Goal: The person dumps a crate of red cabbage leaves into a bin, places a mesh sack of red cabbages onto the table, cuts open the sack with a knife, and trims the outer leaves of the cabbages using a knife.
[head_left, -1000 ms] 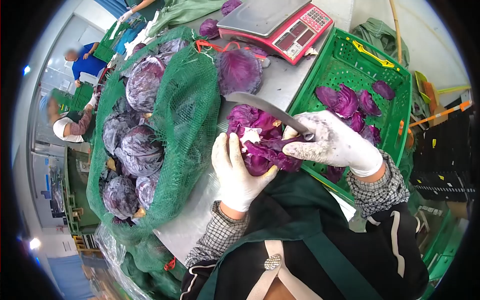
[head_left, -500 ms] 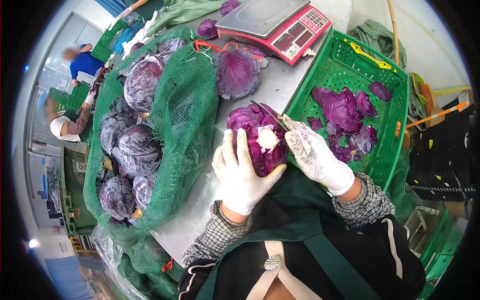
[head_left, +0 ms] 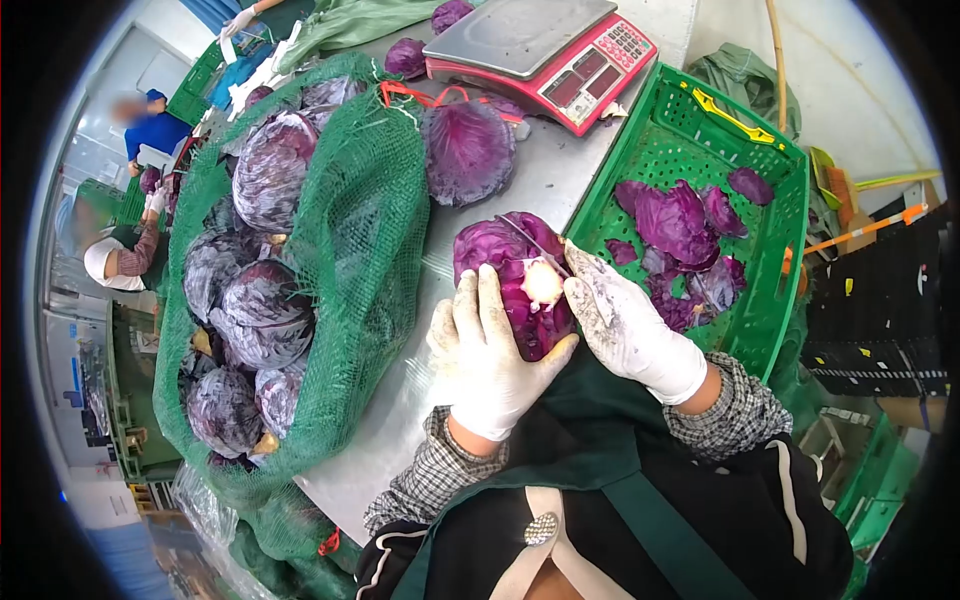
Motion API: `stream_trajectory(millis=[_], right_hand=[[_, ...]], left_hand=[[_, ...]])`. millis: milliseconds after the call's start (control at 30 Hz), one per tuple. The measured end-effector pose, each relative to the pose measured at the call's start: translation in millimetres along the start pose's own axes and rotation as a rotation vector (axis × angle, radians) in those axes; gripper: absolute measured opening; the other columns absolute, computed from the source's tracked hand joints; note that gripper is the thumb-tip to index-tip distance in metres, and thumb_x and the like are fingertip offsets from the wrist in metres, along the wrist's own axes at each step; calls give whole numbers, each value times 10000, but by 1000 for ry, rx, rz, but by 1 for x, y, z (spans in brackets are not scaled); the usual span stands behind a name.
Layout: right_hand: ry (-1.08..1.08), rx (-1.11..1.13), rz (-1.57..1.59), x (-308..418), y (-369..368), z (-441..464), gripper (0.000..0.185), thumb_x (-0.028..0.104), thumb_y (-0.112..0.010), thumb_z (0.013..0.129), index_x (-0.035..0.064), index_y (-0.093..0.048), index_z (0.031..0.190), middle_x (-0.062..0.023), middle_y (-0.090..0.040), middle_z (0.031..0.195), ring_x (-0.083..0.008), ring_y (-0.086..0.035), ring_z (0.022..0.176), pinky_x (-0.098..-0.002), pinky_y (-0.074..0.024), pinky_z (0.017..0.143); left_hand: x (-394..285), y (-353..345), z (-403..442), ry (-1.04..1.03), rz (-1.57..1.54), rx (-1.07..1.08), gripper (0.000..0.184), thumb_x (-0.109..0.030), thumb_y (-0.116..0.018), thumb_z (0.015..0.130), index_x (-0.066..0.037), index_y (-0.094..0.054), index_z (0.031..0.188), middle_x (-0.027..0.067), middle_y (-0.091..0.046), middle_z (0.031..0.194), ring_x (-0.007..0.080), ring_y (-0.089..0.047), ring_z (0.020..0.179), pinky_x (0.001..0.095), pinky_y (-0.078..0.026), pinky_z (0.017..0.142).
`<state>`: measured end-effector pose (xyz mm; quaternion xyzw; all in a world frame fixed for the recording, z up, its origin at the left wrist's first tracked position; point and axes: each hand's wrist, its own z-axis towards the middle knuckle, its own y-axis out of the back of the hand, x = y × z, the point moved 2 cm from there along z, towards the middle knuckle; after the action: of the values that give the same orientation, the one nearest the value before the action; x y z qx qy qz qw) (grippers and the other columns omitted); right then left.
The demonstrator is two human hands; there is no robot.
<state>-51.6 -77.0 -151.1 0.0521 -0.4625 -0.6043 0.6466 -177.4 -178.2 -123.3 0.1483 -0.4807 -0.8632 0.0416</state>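
Observation:
A red cabbage [head_left: 490, 245] sits on the metal table with its pale cut stem end [head_left: 542, 282] facing up. My gloved left hand [head_left: 500, 360] steadies it from the near left, fingers laid over the leaves and thumb on the near side. In my gloved right hand [head_left: 630, 325] is a knife [head_left: 535, 238], its thin blade lying against the cabbage's top right beside the stem. The palm hides most of the handle. Dark stains mark the right glove. A loose cabbage leaf [head_left: 468, 152] lies just beyond the cabbage.
On my left, a green mesh sack [head_left: 370, 250] holds several whole cabbages [head_left: 265, 310]. A red scale [head_left: 590, 75] stands at the back. To the right, a green crate [head_left: 740, 330] contains loose purple leaves [head_left: 675, 225]. Two other people [head_left: 125, 255] work at the far left.
The knife blade has shifted and lies flatter along the cabbage, with my right hand a little lower and closer to the stem. My left hand stays on the cabbage. The view has shifted slightly.

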Motion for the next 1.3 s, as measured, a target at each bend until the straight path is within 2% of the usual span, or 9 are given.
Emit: stream_trajectory(millis=[167,200,300,500,667,767,900,1167,1300], right_hand=[[21,105,-134,-4,0,14,391,146,-413,931,-147,-461,1186,-299,-529,1173,-413,-544,1033,-420,-467,874],[-295,265,88,-7,2,19,412,173,-368,956,-156,-451,1190,-296,-545,1136,-400,-554,981,-417,-469,828],[-223,312,166,-9,12,41,423,198,-334,973,-129,-454,1211,-268,-573,1076,-386,-553,967,-415,-465,806],[-852,415,577,-16,13,84,387,347,-403,986,16,-601,963,-63,-644,834,-158,-584,688,-294,-477,620],[-703,550,276,-35,1,99,614,517,-324,961,10,-665,897,-133,-590,582,-211,-537,452,-364,-448,478],[-678,578,162,-30,1,110,630,511,-316,964,8,-684,868,-182,-562,532,-243,-549,458,-375,-454,504],[-424,494,184,-55,-14,105,565,458,-296,983,58,-695,1000,-150,-684,804,-273,-573,506,-369,-479,546],[-815,647,257,-7,11,91,565,493,-257,977,59,-618,980,-133,-591,711,-207,-516,530,-351,-419,495],[-801,594,294,-40,3,95,517,515,-336,954,62,-585,949,-31,-584,743,-119,-440,492,-288,-369,436]], left_hand=[[-5,-5,7,-31,3,-45,946,-450,-793,539,-12,-444,1301,207,-482,1222,379,-445,1048,486,-333,919],[-6,-6,9,-48,-7,-59,924,-438,-793,539,0,-459,1281,206,-487,1201,377,-443,1051,480,-332,927],[-7,-14,15,-68,-37,-85,871,-405,-773,552,11,-478,1258,204,-497,1156,377,-443,1048,469,-338,921],[-3,-16,44,-26,-71,-61,823,-392,-745,559,22,-495,1225,215,-505,1126,387,-453,1033,485,-338,911],[5,-15,48,29,-117,-112,806,-391,-740,571,45,-487,1199,234,-505,1096,418,-442,1022,514,-328,923],[6,-16,46,68,-102,-150,788,-396,-740,579,41,-492,1186,228,-507,1083,416,-442,1023,515,-333,922],[-3,-17,46,75,-23,-197,774,-414,-739,580,45,-499,1156,195,-505,1040,378,-444,1009,496,-354,893],[-11,-15,27,0,-21,-177,796,-405,-714,598,64,-475,1195,222,-483,1103,388,-432,1058,499,-342,879],[-13,-20,40,6,-55,-159,785,-397,-711,606,61,-475,1199,226,-480,1113,387,-430,1064,493,-342,881]])
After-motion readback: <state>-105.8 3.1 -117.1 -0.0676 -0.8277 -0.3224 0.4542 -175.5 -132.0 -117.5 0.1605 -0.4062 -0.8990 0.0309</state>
